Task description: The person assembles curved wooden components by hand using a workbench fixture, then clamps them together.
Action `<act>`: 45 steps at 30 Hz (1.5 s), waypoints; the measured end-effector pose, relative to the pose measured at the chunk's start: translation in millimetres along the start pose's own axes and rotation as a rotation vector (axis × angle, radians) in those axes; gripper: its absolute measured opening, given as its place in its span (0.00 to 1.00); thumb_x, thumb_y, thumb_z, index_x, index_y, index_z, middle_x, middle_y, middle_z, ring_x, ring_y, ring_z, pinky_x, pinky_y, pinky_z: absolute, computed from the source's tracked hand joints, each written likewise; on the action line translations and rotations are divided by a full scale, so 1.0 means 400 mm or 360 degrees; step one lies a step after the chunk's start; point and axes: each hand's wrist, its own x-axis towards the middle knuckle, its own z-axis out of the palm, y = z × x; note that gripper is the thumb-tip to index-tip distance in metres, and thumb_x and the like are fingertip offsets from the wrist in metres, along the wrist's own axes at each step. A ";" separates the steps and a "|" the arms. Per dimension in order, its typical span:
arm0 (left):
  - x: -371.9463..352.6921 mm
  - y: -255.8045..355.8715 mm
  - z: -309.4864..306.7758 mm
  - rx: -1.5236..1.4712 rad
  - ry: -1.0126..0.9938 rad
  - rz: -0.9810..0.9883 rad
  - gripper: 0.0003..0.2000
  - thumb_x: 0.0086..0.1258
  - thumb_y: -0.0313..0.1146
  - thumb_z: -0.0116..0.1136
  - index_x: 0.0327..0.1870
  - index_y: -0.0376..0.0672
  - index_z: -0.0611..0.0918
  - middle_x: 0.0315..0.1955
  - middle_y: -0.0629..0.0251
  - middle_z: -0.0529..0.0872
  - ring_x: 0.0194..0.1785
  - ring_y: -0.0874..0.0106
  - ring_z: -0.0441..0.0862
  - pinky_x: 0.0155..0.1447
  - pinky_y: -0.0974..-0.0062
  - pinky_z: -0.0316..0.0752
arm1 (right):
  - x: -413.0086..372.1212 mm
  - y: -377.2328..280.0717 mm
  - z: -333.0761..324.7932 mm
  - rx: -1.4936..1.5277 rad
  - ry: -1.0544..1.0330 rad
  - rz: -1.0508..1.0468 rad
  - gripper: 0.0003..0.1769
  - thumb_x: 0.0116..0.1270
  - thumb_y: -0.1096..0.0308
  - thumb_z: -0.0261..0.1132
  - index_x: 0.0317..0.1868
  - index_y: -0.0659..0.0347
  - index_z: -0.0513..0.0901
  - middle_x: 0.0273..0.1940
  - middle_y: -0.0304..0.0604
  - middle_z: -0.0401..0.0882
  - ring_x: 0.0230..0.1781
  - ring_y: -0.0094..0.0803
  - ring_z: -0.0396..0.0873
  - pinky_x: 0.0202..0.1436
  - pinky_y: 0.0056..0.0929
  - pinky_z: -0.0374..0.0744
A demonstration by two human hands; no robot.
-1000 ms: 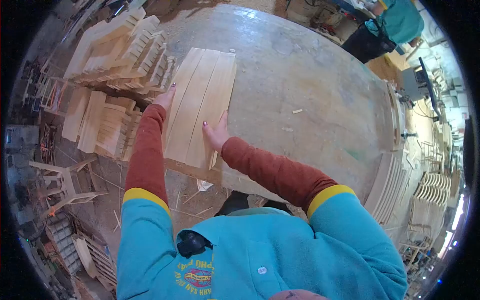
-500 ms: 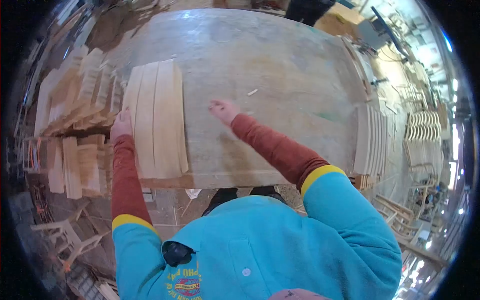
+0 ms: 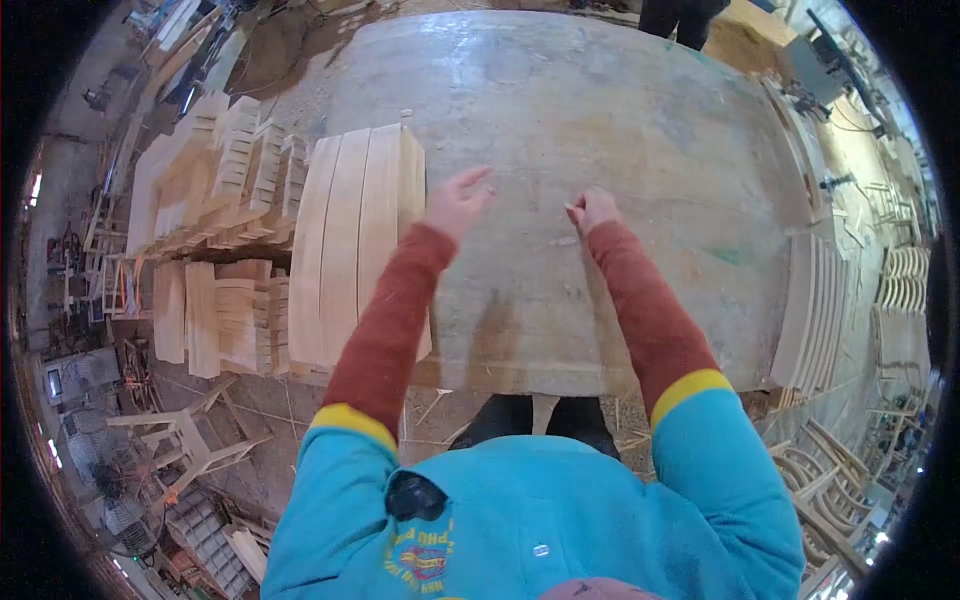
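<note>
My left hand [image 3: 460, 203] is over the worktable [image 3: 620, 130], just right of a stack of curved pale wooden boards [image 3: 345, 240]. Its fingers are stretched out and hold nothing I can see. To its right, my right hand [image 3: 597, 208] is closed in a pinch above the tabletop. A small pale wood chip [image 3: 569, 207] shows at its fingertips, partly hidden by them. The boards lie side by side, lengthwise to me, near the table's left edge.
Piles of cut wooden parts [image 3: 210, 180] stand left of the table. More curved slats [image 3: 810, 310] lie at its right edge. A wooden frame [image 3: 190, 435] sits on the floor at lower left. A person's dark-clothed legs [image 3: 685, 18] show beyond the far edge.
My left hand has left the boards and moved right over the tabletop. My right hand has closed, and the chip that lay on the table is at its fingertips. The view has shifted.
</note>
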 end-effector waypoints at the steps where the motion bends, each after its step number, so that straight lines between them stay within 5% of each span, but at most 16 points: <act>1: 0.059 -0.047 0.047 0.0298 0.0133 0.0100 0.25 0.60 0.39 0.59 0.58 0.41 0.75 0.59 0.53 0.74 0.63 0.67 0.69 0.65 0.71 0.63 | -0.029 0.011 0.022 -0.0015 0.0157 -0.0143 0.12 0.58 0.58 0.64 0.34 0.57 0.79 0.38 0.50 0.77 0.45 0.48 0.73 0.46 0.44 0.74; 4: 0.232 -0.183 0.112 0.1082 0.0529 0.0036 0.32 0.58 0.46 0.60 0.63 0.39 0.69 0.65 0.48 0.64 0.69 0.56 0.58 0.71 0.62 0.53 | -0.175 0.049 0.049 0.0133 0.0275 -0.0413 0.07 0.61 0.66 0.61 0.33 0.61 0.77 0.33 0.51 0.76 0.37 0.46 0.75 0.41 0.41 0.75; 6: 0.285 -0.198 0.116 0.1347 0.0687 -0.0156 0.36 0.58 0.50 0.58 0.65 0.37 0.64 0.68 0.46 0.57 0.72 0.52 0.51 0.73 0.59 0.47 | -0.307 0.057 0.037 0.0803 0.0230 -0.0412 0.08 0.65 0.67 0.59 0.32 0.63 0.74 0.27 0.44 0.75 0.26 0.35 0.74 0.31 0.33 0.73; 7: 0.302 -0.195 0.105 0.1371 0.0707 -0.0251 0.38 0.59 0.52 0.57 0.66 0.36 0.62 0.69 0.46 0.55 0.72 0.51 0.48 0.73 0.59 0.44 | -0.382 0.062 0.018 0.1003 -0.0132 0.0037 0.07 0.68 0.68 0.56 0.34 0.62 0.74 0.27 0.40 0.75 0.27 0.24 0.74 0.30 0.25 0.73; 11: 0.359 -0.289 0.080 0.1419 0.0644 -0.0422 0.41 0.60 0.55 0.53 0.67 0.33 0.58 0.69 0.47 0.53 0.73 0.53 0.47 0.74 0.60 0.40 | -0.682 0.131 0.002 0.1428 -0.0215 0.0438 0.06 0.69 0.70 0.54 0.38 0.63 0.74 0.29 0.38 0.78 0.26 0.22 0.75 0.33 0.23 0.75; 16: 0.201 -0.203 0.198 0.1630 0.0402 -0.0152 0.36 0.61 0.52 0.53 0.64 0.31 0.63 0.66 0.48 0.62 0.72 0.57 0.53 0.75 0.63 0.43 | -0.929 0.188 0.011 0.1640 0.0017 0.0718 0.03 0.70 0.73 0.53 0.41 0.61 0.72 0.34 0.36 0.76 0.33 0.21 0.76 0.35 0.20 0.76; 17: 0.145 -0.231 0.240 0.1578 0.0640 0.0192 0.35 0.60 0.51 0.54 0.63 0.32 0.66 0.65 0.49 0.64 0.71 0.57 0.55 0.74 0.62 0.45 | -0.961 0.214 0.033 0.1523 0.0100 0.0676 0.03 0.70 0.73 0.53 0.41 0.61 0.73 0.34 0.36 0.77 0.32 0.20 0.76 0.35 0.20 0.76; 19: 0.076 -0.297 0.303 0.1801 0.0704 0.0254 0.31 0.59 0.48 0.57 0.59 0.35 0.72 0.62 0.51 0.69 0.68 0.56 0.61 0.72 0.60 0.51 | -1.009 0.223 0.032 0.1396 0.0278 0.0690 0.06 0.69 0.69 0.54 0.41 0.62 0.74 0.33 0.39 0.79 0.32 0.21 0.77 0.36 0.23 0.76; 20: -0.013 -0.192 0.330 0.1747 0.0648 0.0276 0.32 0.61 0.49 0.55 0.62 0.36 0.68 0.63 0.52 0.67 0.69 0.56 0.59 0.72 0.59 0.51 | -1.016 0.206 -0.009 0.1391 0.0360 0.0729 0.08 0.68 0.67 0.55 0.41 0.62 0.74 0.33 0.42 0.81 0.33 0.22 0.78 0.38 0.25 0.76; 25: -0.307 -0.238 0.405 0.1899 -0.0052 0.0240 0.35 0.67 0.46 0.48 0.71 0.39 0.53 0.72 0.51 0.46 0.74 0.55 0.44 0.70 0.47 0.45 | -1.142 0.232 -0.057 0.1582 0.0655 0.0798 0.06 0.69 0.68 0.53 0.41 0.61 0.73 0.28 0.41 0.81 0.27 0.27 0.78 0.33 0.27 0.77; 31: -0.574 -0.372 0.390 0.1777 -0.0702 0.0899 0.33 0.67 0.44 0.47 0.71 0.43 0.54 0.71 0.51 0.49 0.73 0.51 0.46 0.69 0.43 0.47 | -1.383 0.355 0.029 0.1556 0.0594 0.1269 0.06 0.68 0.68 0.52 0.45 0.56 0.71 0.27 0.41 0.80 0.24 0.32 0.79 0.29 0.31 0.77; 33: -0.661 -0.263 0.442 0.2399 -0.1426 0.0342 0.33 0.65 0.41 0.50 0.71 0.43 0.55 0.70 0.52 0.55 0.70 0.54 0.56 0.67 0.51 0.55 | -1.507 0.461 0.187 0.1313 0.0420 0.1469 0.12 0.65 0.68 0.55 0.48 0.56 0.70 0.29 0.46 0.81 0.29 0.40 0.81 0.32 0.36 0.78; 35: -0.724 -0.263 0.489 0.2311 -0.1646 0.0130 0.32 0.65 0.41 0.51 0.69 0.43 0.58 0.65 0.53 0.60 0.65 0.55 0.60 0.64 0.54 0.58 | -1.684 0.528 0.293 0.0516 0.0526 0.1154 0.12 0.65 0.69 0.56 0.49 0.55 0.70 0.25 0.42 0.76 0.21 0.33 0.76 0.23 0.35 0.75; 38: -0.796 -0.307 0.518 0.1989 -0.1566 0.0107 0.29 0.64 0.40 0.52 0.67 0.44 0.62 0.59 0.54 0.67 0.58 0.57 0.67 0.59 0.60 0.63 | -1.867 0.598 0.284 0.0869 -0.0127 0.1767 0.15 0.62 0.69 0.57 0.50 0.53 0.72 0.24 0.41 0.75 0.19 0.36 0.75 0.22 0.38 0.74; 41: -0.841 -0.320 0.497 0.1786 -0.1409 0.0011 0.26 0.64 0.39 0.54 0.64 0.45 0.67 0.52 0.55 0.74 0.51 0.60 0.73 0.54 0.65 0.69 | -2.030 0.776 0.438 0.2063 0.0134 0.1905 0.14 0.61 0.73 0.55 0.47 0.49 0.74 0.24 0.39 0.74 0.17 0.34 0.72 0.17 0.39 0.71; 45: -0.805 -0.296 0.582 0.1298 -0.1035 0.0046 0.23 0.63 0.38 0.56 0.61 0.46 0.72 0.43 0.57 0.84 0.41 0.63 0.82 0.48 0.72 0.75 | -2.048 0.693 0.346 0.1592 0.0375 0.1841 0.16 0.59 0.79 0.49 0.43 0.49 0.73 0.23 0.38 0.72 0.15 0.32 0.69 0.13 0.36 0.68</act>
